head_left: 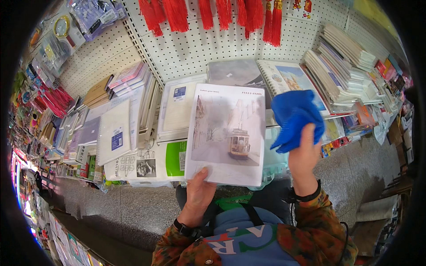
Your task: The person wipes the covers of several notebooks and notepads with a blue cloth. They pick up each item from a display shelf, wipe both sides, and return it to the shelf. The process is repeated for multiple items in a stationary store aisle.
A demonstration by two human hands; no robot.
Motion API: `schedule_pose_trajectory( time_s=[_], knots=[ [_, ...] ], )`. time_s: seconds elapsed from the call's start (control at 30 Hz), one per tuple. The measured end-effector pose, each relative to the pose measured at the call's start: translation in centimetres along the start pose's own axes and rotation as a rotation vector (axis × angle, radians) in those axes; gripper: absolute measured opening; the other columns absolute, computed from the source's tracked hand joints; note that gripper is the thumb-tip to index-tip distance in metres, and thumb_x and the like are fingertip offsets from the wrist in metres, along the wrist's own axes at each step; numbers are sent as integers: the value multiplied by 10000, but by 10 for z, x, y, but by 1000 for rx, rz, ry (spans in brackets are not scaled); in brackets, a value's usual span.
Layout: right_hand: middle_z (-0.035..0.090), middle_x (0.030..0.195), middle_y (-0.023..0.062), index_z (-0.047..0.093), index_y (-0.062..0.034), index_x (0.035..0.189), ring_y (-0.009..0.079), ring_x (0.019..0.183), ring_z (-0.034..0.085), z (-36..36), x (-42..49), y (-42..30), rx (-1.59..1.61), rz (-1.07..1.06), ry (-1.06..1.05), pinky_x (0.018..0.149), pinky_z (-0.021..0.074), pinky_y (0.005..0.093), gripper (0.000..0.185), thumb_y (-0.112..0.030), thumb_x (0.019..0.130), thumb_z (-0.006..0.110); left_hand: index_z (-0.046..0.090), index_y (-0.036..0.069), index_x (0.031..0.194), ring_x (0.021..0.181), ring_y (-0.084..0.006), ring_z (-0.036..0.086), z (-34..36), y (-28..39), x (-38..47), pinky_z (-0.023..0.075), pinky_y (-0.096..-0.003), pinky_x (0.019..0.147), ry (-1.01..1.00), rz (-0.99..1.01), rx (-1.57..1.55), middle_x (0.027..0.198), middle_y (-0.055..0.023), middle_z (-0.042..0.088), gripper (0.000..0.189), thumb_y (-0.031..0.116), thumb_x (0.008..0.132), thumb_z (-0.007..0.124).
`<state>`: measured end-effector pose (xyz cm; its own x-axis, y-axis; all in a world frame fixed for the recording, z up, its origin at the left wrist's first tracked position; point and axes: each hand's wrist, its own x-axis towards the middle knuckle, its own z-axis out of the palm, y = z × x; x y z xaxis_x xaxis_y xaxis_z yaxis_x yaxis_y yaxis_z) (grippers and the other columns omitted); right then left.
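My left hand (pixel 200 193) grips the lower edge of a notebook (pixel 226 133) whose pale cover shows a tram in a street, the thumb on the front. The notebook is raised in front of the shelf, its cover facing me. To its right, my right hand (pixel 304 159) holds a bunched blue cloth (pixel 296 119), thumb against it, apart from the cover. Behind the notebook lie a grey-covered book (pixel 233 71), a spiral-bound notebook (pixel 283 78) with a castle picture, and a stack of pale notebooks (pixel 166 113).
Stacked notebooks (pixel 336 73) stand at the right, and spiral notebooks (pixel 109 136) with more stacks at the left. Red tassels (pixel 223 13) hang on a white pegboard (pixel 196 46). Packaged goods (pixel 96 16) hang at the upper left. Speckled floor (pixel 139 206) shows below the shelf.
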<state>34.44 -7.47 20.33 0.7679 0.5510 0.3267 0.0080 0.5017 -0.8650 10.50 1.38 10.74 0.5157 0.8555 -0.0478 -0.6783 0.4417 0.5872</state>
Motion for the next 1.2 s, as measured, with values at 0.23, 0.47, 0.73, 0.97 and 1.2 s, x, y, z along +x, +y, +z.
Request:
schedule_pose_trajectory(
  time_s=[0.23, 0.47, 0.73, 0.97, 1.2],
  knots=[
    [500, 1481, 111, 606, -125, 1353, 365, 1435, 370, 50, -2, 31, -1034, -579, -902, 1194, 207, 560, 546, -230, 839, 761, 329, 88, 1538, 1406, -272, 436, 17, -2, -2, 362, -497, 1160, -54, -60, 5, 1525, -90, 448, 610, 371, 1034, 527],
    [462, 1515, 92, 598, -178, 1376, 343, 1447, 359, 48, 2, 38, -1127, -640, -958, 1188, 209, 572, 629, -241, 787, 809, 218, 153, 1599, 1457, -330, 351, 21, 7, 0, 310, -605, 1153, -152, -209, -149, 1603, -97, 335, 778, 661, 1020, 327],
    [425, 1535, 125, 570, -184, 1400, 353, 1448, 342, 49, 16, 39, -1243, -682, -894, 1187, 205, 584, 665, -267, 784, 805, 189, 150, 1608, 1478, -342, 313, 22, 12, -1, 287, -617, 1161, -188, -240, -152, 1625, -102, 297, 890, 744, 964, 348],
    [410, 1550, 126, 531, -184, 1441, 348, 1476, 306, 52, -17, 41, -1104, -655, -1138, 1187, 174, 604, 698, -363, 811, 771, 198, 160, 1609, 1484, -317, 310, 23, 13, 1, 281, -580, 1183, -219, -195, -210, 1633, -91, 290, 874, 745, 971, 321],
    [403, 1576, 88, 547, -242, 1440, 314, 1482, 330, 37, -22, 30, -1042, -682, -1331, 1214, 173, 570, 780, -317, 716, 827, 226, 125, 1598, 1463, -321, 344, 20, 15, 0, 305, -515, 1194, -93, -146, -196, 1614, -124, 319, 881, 738, 974, 326]
  ],
)
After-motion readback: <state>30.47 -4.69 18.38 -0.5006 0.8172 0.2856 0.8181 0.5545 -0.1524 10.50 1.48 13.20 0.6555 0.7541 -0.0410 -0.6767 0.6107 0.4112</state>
